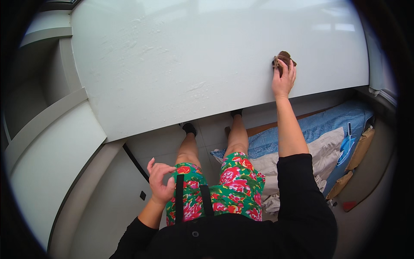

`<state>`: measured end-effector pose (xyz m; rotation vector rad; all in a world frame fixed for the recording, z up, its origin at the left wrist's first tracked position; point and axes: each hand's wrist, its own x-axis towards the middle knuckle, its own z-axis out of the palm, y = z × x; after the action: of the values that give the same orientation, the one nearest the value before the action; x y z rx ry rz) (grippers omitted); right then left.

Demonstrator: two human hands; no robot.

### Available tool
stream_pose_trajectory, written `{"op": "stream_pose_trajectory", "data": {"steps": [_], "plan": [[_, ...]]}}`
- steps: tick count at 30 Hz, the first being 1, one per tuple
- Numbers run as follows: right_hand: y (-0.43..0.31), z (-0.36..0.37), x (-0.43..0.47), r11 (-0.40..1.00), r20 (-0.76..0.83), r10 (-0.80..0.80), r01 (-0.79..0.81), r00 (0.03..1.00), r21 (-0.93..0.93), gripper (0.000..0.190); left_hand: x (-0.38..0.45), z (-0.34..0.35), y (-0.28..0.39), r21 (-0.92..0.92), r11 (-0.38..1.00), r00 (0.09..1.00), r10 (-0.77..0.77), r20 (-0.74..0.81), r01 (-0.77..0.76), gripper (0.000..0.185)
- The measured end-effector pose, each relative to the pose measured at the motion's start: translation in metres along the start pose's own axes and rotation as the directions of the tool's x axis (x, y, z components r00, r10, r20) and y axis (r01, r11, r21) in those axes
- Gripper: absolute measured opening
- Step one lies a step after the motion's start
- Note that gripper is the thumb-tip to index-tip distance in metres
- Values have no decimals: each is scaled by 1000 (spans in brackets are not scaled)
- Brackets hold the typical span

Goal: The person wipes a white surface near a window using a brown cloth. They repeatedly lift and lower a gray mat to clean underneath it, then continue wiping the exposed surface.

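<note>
A crumpled brown cloth (284, 58) is pressed to the glossy white tabletop (226, 61), toward its right side. My right hand (283, 81) grips it from the near side, fingers spread over the fabric. Wet streaks and water drops (139, 48) cover the left part of the white surface, and more drops (197, 92) lie closer to its front edge. My left hand (160, 181) hangs over my thigh beside the flowered shorts, its fingers loosely curled and apart, with nothing in it.
White shelving (48, 139) with a dark opening borders the table on the left. Below right stands a bench or bed with a blue patterned cover (275, 137), a beige cloth (300, 152), a blue face mask (346, 150) and brown cushions (360, 149). A curtain (375, 61) hangs at the right.
</note>
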<state>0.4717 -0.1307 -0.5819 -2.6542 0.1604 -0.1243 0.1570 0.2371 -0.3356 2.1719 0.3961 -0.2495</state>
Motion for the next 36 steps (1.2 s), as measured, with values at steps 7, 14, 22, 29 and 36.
{"op": "stream_pose_trajectory", "data": {"steps": [7, 14, 22, 29, 36], "plan": [[-217, 67, -217, 974, 135, -209, 194, 969, 112, 60, -47, -39, -4, 68, 998, 999, 3, -43, 0, 23], [-356, 88, -234, 808, 280, -401, 193, 872, 557, 44, -42, -42, -21, 109, 992, 997, 63, -37, -59, 23], [-49, -7, -84, 487, 102, 44, -111, 994, 866, 50, -36, -25, -26, 61, 993, 993, 94, 70, -98, 21], [18, 27, -80, 994, -258, 96, -105, 961, -21, 55, -35, -27, -34, 95, 992, 992, 77, 99, -86, 20], [-275, 88, -295, 874, 18, -259, 227, 966, 430, 22, -19, -25, -22, 116, 985, 987, 113, 112, -126, 22]]}}
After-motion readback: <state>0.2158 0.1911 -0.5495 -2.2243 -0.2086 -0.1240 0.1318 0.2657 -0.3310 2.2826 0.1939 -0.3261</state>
